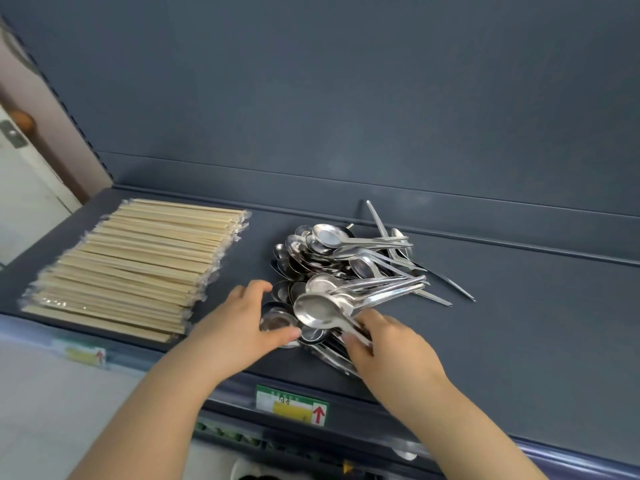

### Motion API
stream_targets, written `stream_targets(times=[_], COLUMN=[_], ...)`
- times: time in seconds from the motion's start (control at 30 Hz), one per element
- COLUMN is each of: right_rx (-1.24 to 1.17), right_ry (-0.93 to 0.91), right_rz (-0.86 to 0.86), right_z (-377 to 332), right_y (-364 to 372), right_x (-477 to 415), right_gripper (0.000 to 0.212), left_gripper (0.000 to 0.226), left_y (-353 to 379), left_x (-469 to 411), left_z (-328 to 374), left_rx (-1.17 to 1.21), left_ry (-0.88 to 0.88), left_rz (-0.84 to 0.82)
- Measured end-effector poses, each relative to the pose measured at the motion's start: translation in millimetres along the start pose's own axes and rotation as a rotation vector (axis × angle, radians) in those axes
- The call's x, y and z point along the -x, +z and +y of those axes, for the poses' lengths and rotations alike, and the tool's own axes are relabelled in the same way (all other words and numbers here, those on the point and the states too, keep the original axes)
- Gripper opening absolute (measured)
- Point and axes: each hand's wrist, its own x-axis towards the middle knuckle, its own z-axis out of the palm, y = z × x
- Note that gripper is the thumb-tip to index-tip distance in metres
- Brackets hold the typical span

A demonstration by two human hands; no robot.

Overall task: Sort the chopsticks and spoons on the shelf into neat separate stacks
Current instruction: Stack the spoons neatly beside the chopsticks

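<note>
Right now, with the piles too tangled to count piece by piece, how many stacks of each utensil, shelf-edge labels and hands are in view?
chopstick stack: 1
spoon pile: 1
shelf-edge labels: 2
hands, left hand and right hand: 2
Total: 6
The single spoons overlap too much to count.

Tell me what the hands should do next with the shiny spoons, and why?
Probably push the near spoons together so bowls and handles line up. The chopsticks already lie neatly stacked, but the spoons are a jumbled heap. The left hand cups the bowls and the right hand touches the handles.
</note>
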Motion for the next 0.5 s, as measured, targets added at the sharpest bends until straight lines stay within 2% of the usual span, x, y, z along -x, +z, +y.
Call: stream_targets(times=[0.1, 0.2, 0.4, 0.5], right_rx=[0.122, 0.176, 0.046, 0.068], right_ry=[0.0, 0.0, 0.021, 0.028], right_rz=[0.017, 0.057, 0.092, 0.061], right_z=[1, 7, 18, 34], right_y=[12, 20, 8, -12], right_x=[5, 3, -7, -25], right_gripper=[0.031, 0.038, 0.036, 0.047], left_gripper=[0.098, 0.099, 0.077, 0.064], left_y=[11, 16, 18, 18], left_x=[2, 2, -4, -5], left_z=[8, 14, 20, 22], left_rx=[0.113, 0.224, 0.402, 0.467], left_ry=[-0.005, 0.006, -0.018, -0.055], left_rz=[-0.024, -0.041, -0.041, -0.008])
